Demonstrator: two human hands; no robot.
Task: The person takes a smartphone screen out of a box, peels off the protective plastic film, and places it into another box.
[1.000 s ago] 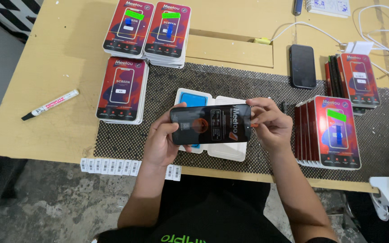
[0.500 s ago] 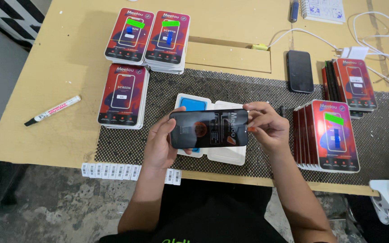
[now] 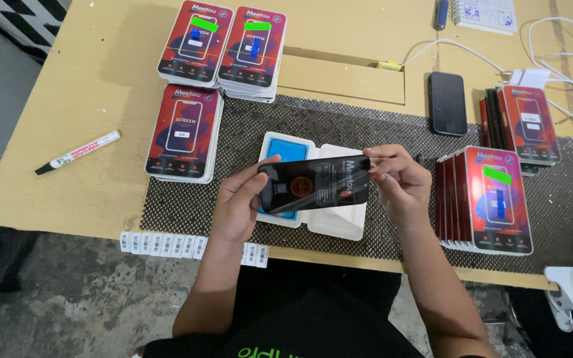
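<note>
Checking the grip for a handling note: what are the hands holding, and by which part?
Both hands hold one dark glossy screen panel by its short ends: left hand at its left end, right hand at its right end, above the open white tray.

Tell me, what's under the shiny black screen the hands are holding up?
Under the black screen, held by the left hand and right hand, lies an open white tray with a blue pad, on the dotted mat. The tray's middle is covered by the screen.
</note>
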